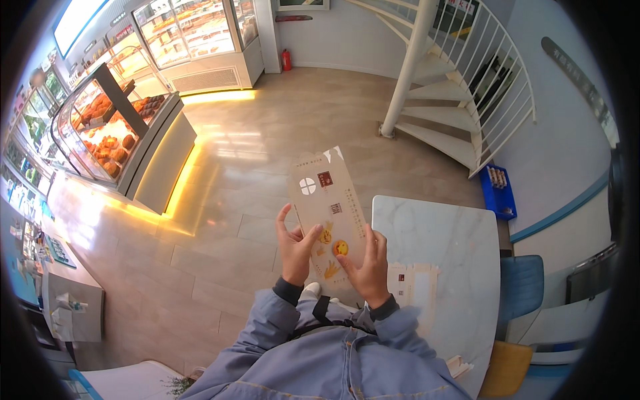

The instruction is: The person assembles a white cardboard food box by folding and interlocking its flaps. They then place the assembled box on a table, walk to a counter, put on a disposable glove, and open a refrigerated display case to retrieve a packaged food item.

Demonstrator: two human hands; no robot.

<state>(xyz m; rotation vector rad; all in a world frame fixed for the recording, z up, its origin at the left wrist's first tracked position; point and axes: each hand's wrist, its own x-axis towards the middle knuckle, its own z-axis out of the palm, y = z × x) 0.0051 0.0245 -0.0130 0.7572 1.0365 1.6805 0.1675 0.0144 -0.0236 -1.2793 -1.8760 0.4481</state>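
In front of me I hold up a long, flat beige paper package (320, 213), tilted with its top leaning left. Pastry pictures, a dark square mark and a round white cut-out with a cross show on its face. My left hand (297, 248) closes on its left edge, thumb on the front. On the lower right edge my right hand (369, 261) grips it, thumb over a printed pastry; the fingers behind are partly hidden. A similar beige package (423, 283) lies flat on the marbled white table (443, 233), partly covered by my right arm.
Blue chair (522, 287) and yellow chair (507, 369) stand along the table's right side. A blue crate (499, 193) sits by the wall below the white spiral stairs (437, 143). Lit bread case (120, 133) stands left, a pastry cabinet (207, 77) farther back.
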